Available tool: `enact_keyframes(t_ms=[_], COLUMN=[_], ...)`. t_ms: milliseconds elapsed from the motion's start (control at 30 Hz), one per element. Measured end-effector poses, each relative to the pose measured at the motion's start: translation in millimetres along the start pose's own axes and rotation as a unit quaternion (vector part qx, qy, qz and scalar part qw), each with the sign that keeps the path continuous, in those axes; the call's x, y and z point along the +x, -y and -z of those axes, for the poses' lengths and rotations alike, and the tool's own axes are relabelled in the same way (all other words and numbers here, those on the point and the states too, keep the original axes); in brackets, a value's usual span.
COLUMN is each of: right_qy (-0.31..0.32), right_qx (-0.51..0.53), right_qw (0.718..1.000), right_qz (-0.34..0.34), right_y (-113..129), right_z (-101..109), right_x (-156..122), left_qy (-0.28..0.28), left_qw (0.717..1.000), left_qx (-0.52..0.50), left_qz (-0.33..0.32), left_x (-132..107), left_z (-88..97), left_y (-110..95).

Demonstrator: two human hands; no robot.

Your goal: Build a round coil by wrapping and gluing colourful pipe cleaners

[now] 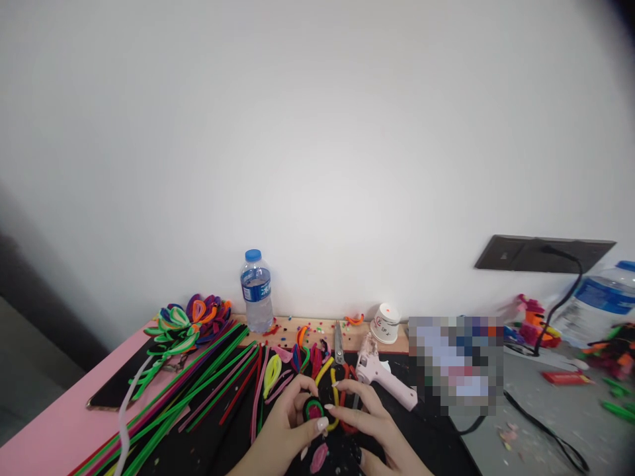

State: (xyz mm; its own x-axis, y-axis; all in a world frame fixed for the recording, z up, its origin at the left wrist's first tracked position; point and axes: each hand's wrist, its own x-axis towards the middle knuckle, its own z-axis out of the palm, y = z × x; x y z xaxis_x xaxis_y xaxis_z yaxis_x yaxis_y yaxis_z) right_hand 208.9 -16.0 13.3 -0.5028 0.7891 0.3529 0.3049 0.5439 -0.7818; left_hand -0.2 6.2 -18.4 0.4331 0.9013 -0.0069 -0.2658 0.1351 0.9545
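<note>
Between the fingers of my left hand (292,426) is a small rolled coil of pipe cleaner (313,410), black outside with green and red inside. My right hand (372,423) reaches in from the other side, its index fingertip at the coil's edge and the other fingers curved apart. Whether that fingertip presses on the coil I cannot tell. Just beyond the hands lie scissors (338,344), blades toward the wall. A pink piece (319,457) lies below the coil, and a yellow-green looped pipe cleaner (272,375) lies beyond my left hand.
A pale pink glue gun (389,383) lies right of the scissors. Long pipe cleaners (183,403) spread at left beside a finished-looking looped bunch (173,327). A water bottle (256,294) and a paper cup (385,324) stand by the wall. A black cord (546,430) crosses the grey surface.
</note>
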Motion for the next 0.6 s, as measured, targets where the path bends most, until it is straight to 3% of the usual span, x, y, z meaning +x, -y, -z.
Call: enact_keyframes(t_ms=[600], right_qy=[0.008], right_qx=[-0.005], right_qw=[1.000], right_qz=[-0.002], right_y=[-0.7], right_z=[-0.2], right_x=[-1.2], left_qy=[-0.004], left_qw=[1.000], left_qx=[-0.007], left_qz=[0.000], left_x=[0.6], left_z=[1.2], left_y=[1.0])
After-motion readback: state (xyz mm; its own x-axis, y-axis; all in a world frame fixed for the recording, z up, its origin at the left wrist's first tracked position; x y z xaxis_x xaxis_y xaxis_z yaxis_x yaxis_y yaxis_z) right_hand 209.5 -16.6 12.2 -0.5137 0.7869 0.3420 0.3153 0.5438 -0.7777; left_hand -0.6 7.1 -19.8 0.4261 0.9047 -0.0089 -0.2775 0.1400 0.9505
